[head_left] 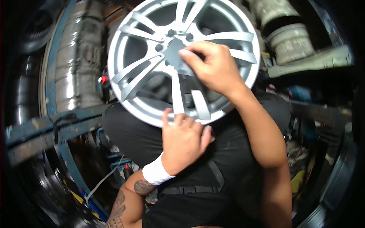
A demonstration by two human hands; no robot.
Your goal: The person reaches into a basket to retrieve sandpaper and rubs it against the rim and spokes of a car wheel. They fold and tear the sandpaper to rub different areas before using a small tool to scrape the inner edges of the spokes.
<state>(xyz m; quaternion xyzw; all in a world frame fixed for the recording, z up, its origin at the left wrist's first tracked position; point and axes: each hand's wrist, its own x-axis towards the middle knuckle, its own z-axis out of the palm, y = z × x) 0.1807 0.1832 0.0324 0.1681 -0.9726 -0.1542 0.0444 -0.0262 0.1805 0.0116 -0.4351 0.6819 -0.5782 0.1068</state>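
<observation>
A silver alloy wheel point(177, 87) with paired spokes rests upright and tilted against my lap, its face toward me. My right hand point(215, 66) is at the hub, thumb and fingers closed on a thin grey sheet point(175, 53) that looks like sandpaper. The sheet covers the wheel's centre and some of the bolt holes around it. At the bottom of the wheel, the fingers of my left hand point(184, 140) curl over the rim's edge, with the thumb apart. A white band point(157, 171) circles my left wrist.
Stacked wheel rims point(79, 57) stand at the left behind a blue metal frame point(83, 114). More dull rims point(291, 41) are at the upper right, near a pale, worn panel point(310, 62). A grey cable point(102, 180) hangs at the lower left.
</observation>
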